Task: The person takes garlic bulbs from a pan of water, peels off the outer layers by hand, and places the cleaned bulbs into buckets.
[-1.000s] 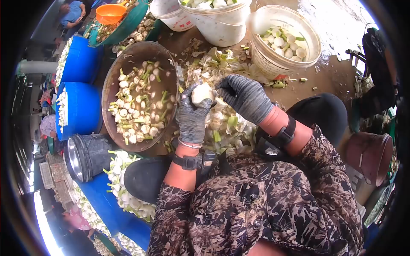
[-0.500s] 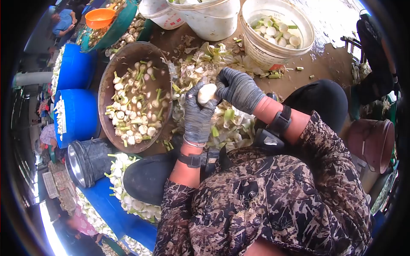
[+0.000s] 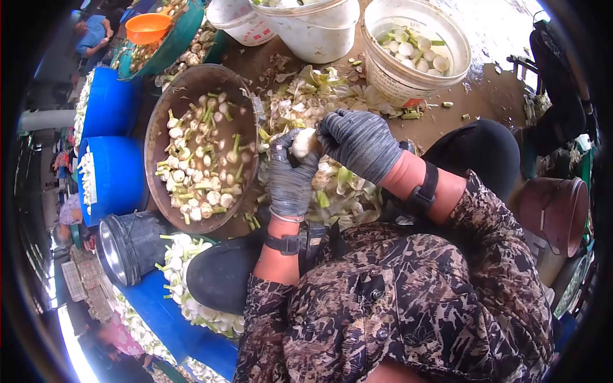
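Observation:
My left hand (image 3: 292,175), in a grey glove, is wrapped round a peeled white garlic bulb (image 3: 304,144). Right beside it, my right hand (image 3: 359,142), gloved as well, is closed with its fingertips at the bulb's right side; what they grip is hidden. Beneath both hands lies a heap of garlic peels and leaves (image 3: 341,96). To the left, a brown tub (image 3: 155,131) holds garlic bulbs with stems in water. A white bucket (image 3: 396,83) beyond my right hand contains peeled bulbs.
Two more white buckets (image 3: 313,38) stand at the top. Blue barrels (image 3: 115,172) with garlic and a dark bucket (image 3: 137,246) are at left. A reddish bucket (image 3: 552,214) stands at right. Other people sit at the left edge, one in a blue shirt (image 3: 94,33).
Both hands have shifted slightly; the right hand has turned and moved a little left and down, its back now facing up more. The bulb has moved slightly left and lower.

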A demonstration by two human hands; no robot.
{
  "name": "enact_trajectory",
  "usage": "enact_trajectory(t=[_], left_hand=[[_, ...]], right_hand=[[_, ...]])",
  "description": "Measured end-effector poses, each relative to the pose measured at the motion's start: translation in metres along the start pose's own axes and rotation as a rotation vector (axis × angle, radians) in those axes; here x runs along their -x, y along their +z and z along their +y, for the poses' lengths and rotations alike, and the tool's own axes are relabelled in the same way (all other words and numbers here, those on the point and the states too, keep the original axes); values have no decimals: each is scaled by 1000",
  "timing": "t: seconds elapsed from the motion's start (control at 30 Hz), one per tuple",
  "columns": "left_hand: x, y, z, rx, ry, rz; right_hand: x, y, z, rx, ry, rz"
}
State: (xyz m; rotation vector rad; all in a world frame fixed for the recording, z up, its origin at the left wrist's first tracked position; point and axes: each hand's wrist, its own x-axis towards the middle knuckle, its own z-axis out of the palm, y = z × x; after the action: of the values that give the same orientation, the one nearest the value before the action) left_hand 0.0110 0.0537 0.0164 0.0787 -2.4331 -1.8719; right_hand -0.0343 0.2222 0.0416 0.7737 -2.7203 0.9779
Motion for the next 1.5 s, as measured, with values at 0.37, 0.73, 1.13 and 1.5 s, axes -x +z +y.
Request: enact_trajectory(t=[0.37,0.73,1.13,1.5], left_hand=[[10,-8,-6,358,-2,-93],[4,-4,-22,385,39,-204],[2,-8,-7,278,-110,-382],[2,3,30,4,-69,-297]], right_hand=[[-17,10,56,22,320,105],[-3,0,12,-189,-226,37],[5,17,11,-503,323,-229],[18,6,16,-654,50,-33]])
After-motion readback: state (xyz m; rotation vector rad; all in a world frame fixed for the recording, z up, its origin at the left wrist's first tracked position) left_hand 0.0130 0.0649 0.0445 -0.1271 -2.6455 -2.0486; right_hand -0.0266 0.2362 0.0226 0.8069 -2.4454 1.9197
